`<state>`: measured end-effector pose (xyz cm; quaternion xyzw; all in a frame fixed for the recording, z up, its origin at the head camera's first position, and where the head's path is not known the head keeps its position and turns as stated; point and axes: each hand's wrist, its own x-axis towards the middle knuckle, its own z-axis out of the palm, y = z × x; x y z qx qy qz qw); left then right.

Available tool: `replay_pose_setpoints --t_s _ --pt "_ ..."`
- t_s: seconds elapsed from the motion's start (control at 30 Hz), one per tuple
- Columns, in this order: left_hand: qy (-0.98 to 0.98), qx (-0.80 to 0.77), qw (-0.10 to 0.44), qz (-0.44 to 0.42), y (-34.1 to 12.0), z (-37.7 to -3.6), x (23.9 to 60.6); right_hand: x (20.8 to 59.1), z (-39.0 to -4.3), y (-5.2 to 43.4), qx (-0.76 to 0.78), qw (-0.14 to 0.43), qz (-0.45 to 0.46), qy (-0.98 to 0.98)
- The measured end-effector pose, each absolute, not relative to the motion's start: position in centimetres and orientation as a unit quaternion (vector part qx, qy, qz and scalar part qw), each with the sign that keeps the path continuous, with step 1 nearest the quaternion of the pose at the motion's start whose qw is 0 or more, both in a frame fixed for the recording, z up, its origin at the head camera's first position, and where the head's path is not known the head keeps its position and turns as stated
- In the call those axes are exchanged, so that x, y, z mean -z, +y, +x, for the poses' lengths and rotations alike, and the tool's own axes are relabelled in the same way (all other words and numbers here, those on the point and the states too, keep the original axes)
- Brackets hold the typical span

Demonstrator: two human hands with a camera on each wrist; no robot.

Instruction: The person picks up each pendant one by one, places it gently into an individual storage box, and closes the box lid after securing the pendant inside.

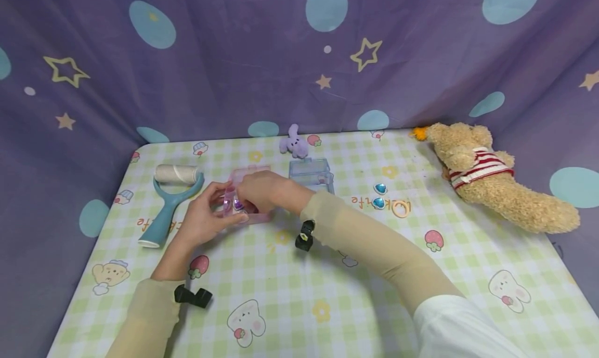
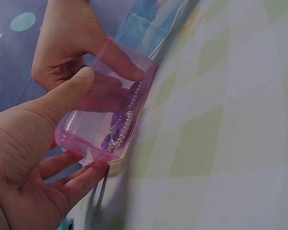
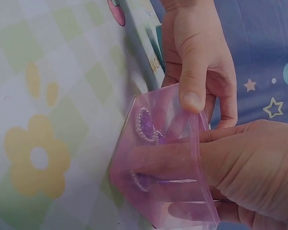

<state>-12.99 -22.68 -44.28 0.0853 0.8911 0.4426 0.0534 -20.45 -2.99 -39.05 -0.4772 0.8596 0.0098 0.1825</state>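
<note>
place: left of centre on the checked table (image 1: 355, 295), just near-left of the blue box (image 1: 311, 174)
thing: pink box (image 1: 248, 191), long axis near-far
left hand (image 1: 206, 217): thumb and fingers clamp its left side
right hand (image 1: 262, 190): fingers curled inside it

Both hands hold the pink box (image 3: 163, 167); left hand (image 3: 201, 62) thumb pinches its rim.

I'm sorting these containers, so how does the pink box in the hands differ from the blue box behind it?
The pink box is tinted pink and gripped by both the left hand and the right hand; the blue box is pale blue and stands untouched on the table. The pink box holds purple pearl-rimmed gems; what the blue box contains cannot be made out. Both are small, see-through plastic boxes.
</note>
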Motion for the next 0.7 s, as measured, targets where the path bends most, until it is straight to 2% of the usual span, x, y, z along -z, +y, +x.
replay_pose_setpoints --t_s 0.23,0.4,0.53,0.7 --pt "0.892 -0.441 0.058 0.079 -22.6 -13.0 44.4 39.0 -20.6 -2.6 0.030 0.203 -0.476 0.855" --pt "0.893 -0.439 0.056 0.080 -22.6 -13.0 44.5 38.9 -21.7 -1.4 0.135 0.209 -0.492 0.834" --pt "0.893 -0.439 0.048 0.084 -22.6 -13.0 44.5 38.3 -22.9 0.0 0.224 0.158 -0.483 0.832" --pt "0.896 -0.432 0.026 0.099 -22.7 -13.1 44.6 38.2 -23.8 1.0 0.232 0.066 -0.419 0.875"
